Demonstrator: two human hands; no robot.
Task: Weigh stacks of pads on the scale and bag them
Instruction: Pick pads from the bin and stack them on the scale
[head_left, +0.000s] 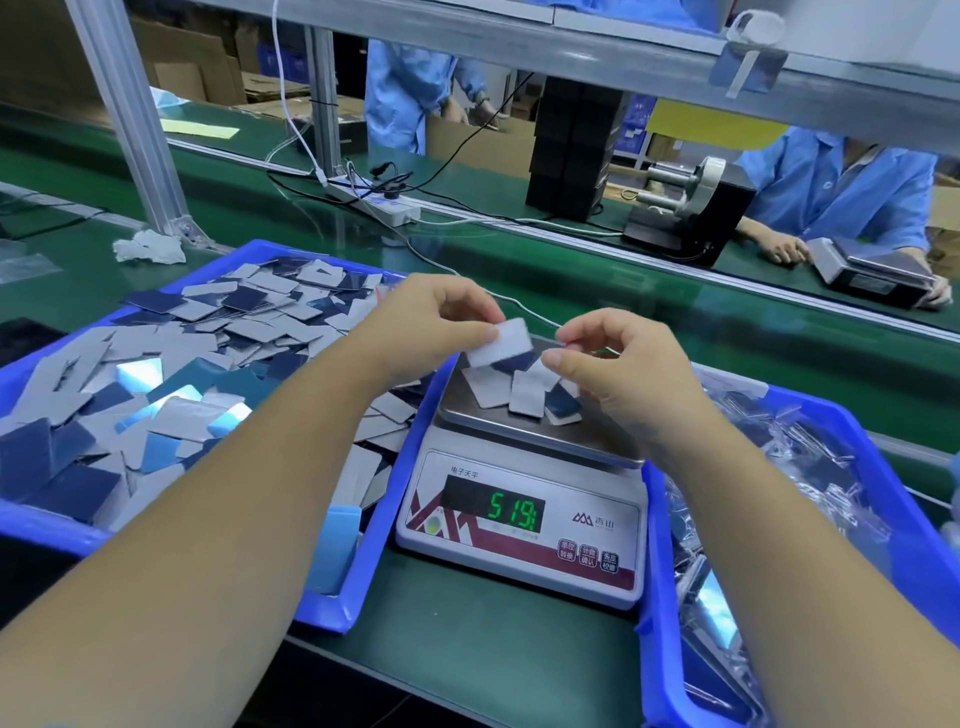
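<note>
A white digital scale sits between two blue bins, its green display lit. Several grey and dark blue pads lie loose on its steel pan. My left hand pinches a small stack of grey pads just above the pan. My right hand hovers beside that stack with fingers curled, thumb and forefinger close together; whether they hold anything I cannot tell. The left blue bin is heaped with loose pads. The right blue bin holds clear bags of pads.
A green conveyor belt runs behind the scale, with a power strip and cables. Across it, people in blue coats work; one holds another scale beside a black machine. An aluminium post rises at the left.
</note>
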